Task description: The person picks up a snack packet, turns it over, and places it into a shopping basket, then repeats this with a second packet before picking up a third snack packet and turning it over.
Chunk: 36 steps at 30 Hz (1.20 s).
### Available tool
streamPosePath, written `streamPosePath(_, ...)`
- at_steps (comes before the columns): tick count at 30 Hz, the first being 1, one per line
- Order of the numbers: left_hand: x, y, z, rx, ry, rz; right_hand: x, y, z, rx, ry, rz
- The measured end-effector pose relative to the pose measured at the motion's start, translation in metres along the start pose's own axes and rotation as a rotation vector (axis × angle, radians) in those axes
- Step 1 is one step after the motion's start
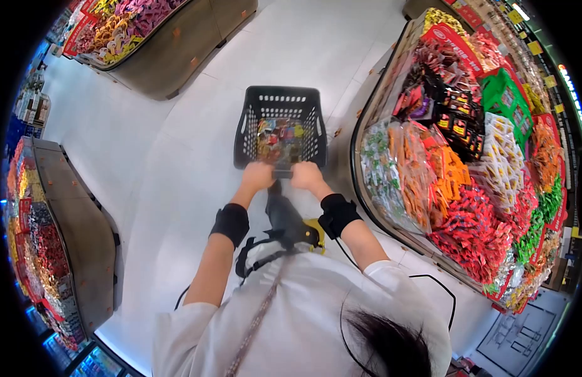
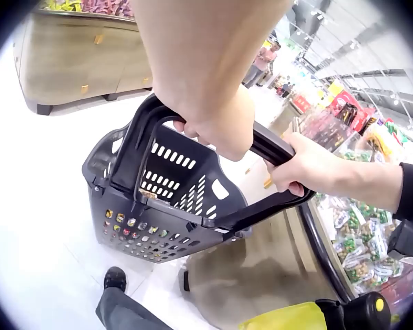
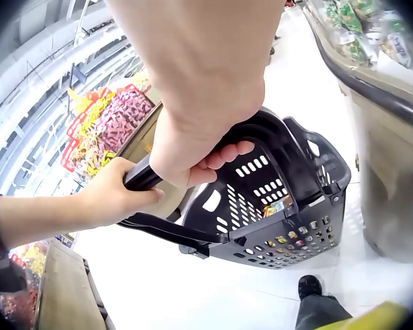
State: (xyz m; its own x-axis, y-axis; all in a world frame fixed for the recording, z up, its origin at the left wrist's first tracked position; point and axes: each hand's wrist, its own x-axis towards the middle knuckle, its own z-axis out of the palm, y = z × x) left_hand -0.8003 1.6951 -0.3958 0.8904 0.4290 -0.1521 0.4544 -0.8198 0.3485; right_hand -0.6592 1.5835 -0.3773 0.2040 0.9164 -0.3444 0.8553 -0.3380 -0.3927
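Left hand [image 1: 259,176] and right hand [image 1: 308,176] both have fingers curled round the crossbar of the black handle [image 2: 270,144], little gap left in either grip. Uneven pull between them could twist the bar and tip the load. Black shoe [image 2: 115,278] is near the basket's near side; a long stride might kick it. Perforated shopping basket [image 1: 282,92] is directly ahead of the person, wrapped packets [image 1: 278,139] loose on its floor; a jolt could slide them to one end. Right-hand candy stand [image 1: 349,157] is just beside, narrow floor strip between; drifting right risks a scrape. Farther off, the rounded candy stand [image 1: 168,56] could be clipped on a wide left swing.
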Motion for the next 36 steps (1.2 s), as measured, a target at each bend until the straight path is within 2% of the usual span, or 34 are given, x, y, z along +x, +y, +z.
streamPosePath(5, 0.063, -0.03, -0.038, 0.035, -0.086, 0.036, 0.066, 0.011, -0.027, 0.048, 0.032, 0.052)
streamPosePath(9, 0.113, -0.056, -0.059, 0.065, -0.14, 0.036, 0.113, 0.018, -0.043, 0.047, -0.015, 0.111)
streamPosePath(16, 0.186, -0.091, -0.067, 0.096, -0.245, 0.065, 0.172, 0.037, -0.08, 0.066, -0.041, 0.177)
streamPosePath(20, 0.237, -0.114, -0.074, 0.105, -0.246, 0.124, 0.215, 0.054, -0.093, 0.081, -0.007, 0.233)
streamPosePath(23, 0.278, -0.122, -0.1, 0.068, -0.213, 0.195, 0.251, 0.069, -0.108, 0.08, 0.021, 0.253)
streamPosePath(36, 0.476, -0.186, -0.137, 0.121, -0.323, 0.371, 0.394, 0.119, -0.193, 0.15, 0.067, 0.474)
